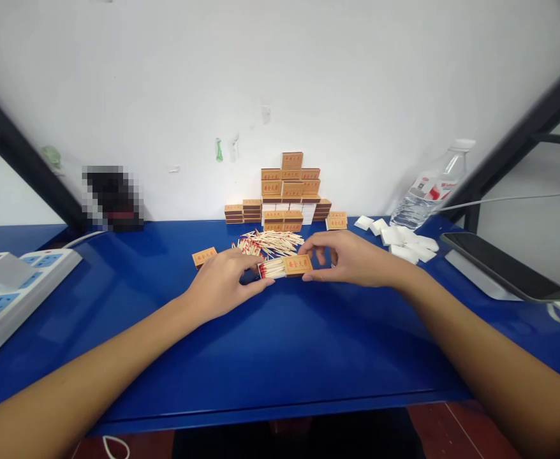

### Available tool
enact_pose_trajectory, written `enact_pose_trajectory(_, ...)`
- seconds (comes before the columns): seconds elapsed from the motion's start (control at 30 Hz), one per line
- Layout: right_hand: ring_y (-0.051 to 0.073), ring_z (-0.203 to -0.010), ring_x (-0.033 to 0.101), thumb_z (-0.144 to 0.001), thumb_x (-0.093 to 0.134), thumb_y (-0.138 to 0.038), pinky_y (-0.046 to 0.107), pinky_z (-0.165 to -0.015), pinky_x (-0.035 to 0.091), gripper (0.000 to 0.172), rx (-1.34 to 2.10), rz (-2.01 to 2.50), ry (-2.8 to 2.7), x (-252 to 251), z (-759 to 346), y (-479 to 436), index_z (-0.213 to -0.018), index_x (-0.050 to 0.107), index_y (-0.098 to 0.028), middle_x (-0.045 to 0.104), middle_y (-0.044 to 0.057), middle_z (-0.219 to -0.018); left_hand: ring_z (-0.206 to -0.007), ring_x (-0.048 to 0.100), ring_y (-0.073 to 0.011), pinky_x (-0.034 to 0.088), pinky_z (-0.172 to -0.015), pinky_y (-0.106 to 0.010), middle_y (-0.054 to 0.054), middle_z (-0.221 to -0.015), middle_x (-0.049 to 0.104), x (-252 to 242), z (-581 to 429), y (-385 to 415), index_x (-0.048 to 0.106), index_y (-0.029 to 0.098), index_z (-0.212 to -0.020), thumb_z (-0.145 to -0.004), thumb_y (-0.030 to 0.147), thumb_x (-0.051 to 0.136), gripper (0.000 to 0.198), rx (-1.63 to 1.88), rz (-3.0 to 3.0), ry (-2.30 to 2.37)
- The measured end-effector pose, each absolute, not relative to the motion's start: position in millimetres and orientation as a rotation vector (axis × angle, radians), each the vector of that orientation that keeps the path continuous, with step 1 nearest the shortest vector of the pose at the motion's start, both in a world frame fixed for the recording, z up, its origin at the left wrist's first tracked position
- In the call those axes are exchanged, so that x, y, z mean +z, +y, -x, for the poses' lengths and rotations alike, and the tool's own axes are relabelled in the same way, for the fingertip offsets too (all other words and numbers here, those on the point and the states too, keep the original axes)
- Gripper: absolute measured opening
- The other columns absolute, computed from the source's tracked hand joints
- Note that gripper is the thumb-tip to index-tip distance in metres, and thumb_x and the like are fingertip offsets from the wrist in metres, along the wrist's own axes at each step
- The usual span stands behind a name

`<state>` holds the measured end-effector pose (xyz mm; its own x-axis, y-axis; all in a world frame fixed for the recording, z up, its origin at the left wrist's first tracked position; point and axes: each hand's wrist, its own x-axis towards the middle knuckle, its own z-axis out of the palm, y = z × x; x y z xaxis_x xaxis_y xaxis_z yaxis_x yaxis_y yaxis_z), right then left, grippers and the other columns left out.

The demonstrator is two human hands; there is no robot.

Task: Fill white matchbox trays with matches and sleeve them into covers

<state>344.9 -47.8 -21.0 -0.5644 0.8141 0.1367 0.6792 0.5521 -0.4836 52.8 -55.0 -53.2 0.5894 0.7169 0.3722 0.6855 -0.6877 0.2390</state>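
Between my two hands is a matchbox, its white tray (273, 268) partly slid out of the orange sleeve (298, 265). Red-tipped matches lie side by side in the tray. My left hand (227, 280) pinches the tray's left end with thumb and fingers. On the other side, my right hand (344, 256) grips the right end of the sleeve. Just behind the box spreads a heap of loose matches (277, 242). Another matchbox (204, 257) lies beyond my left hand, partly covered by it.
Stacked matchboxes (291, 188) stand against the wall. White trays (407, 243) lie at the right, near a tilted water bottle (426, 188) and a phone on a stand (504, 264). A power strip (22, 287) sits at the left of the blue table (280, 350).
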Motion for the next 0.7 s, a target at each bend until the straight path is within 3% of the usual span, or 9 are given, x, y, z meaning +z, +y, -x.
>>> enact_pose_trajectory(0.27, 0.017, -0.070, 0.061, -0.079, 0.086, -0.054, 0.031, -0.066, 0.045, 0.048, 0.645, 1.223, -2.350, -23.4, -347.0, -44.1, -0.112, 0.077, -0.020, 0.069, 0.001, -0.079, -0.079, 0.066, -0.0193, 0.043, -0.070, -0.031, -0.004, -0.090, 0.077, -55.6, -51.3, -51.9, 0.079, 0.021, -0.109, -0.096, 0.050, 0.073, 0.032, 0.726, -2.684, 1.161)
enact_pose_trajectory(0.47, 0.015, -0.068, 0.059, -0.072, 0.090, -0.059, 0.031, -0.066, 0.045, 0.058, 0.803, 1.202, -2.186, -32.0, -350.1, -36.4, -0.114, 0.078, -0.020, 0.068, 0.000, -0.078, -0.060, 0.056, -0.0122, 0.041, -0.061, -0.026, 0.001, -0.075, 0.072, -51.0, -51.5, -50.6, 0.082, 0.021, -0.109, -0.090, 0.044, 0.082, 0.029, 0.932, -2.559, 1.148)
enact_pose_trajectory(0.7, 0.015, -0.067, 0.057, -0.070, 0.093, -0.054, 0.030, -0.061, 0.045, 0.053, 0.837, 1.095, -2.114, -35.6, -333.0, -46.4, -0.111, 0.080, -0.021, 0.067, 0.000, -0.079, -0.059, 0.054, -0.0108, 0.045, -0.061, -0.024, 0.001, -0.078, 0.077, -50.6, -56.0, -53.0, 0.085, 0.023, -0.106, -0.080, 0.037, 0.092, 0.030, 1.003, -2.353, 1.058)
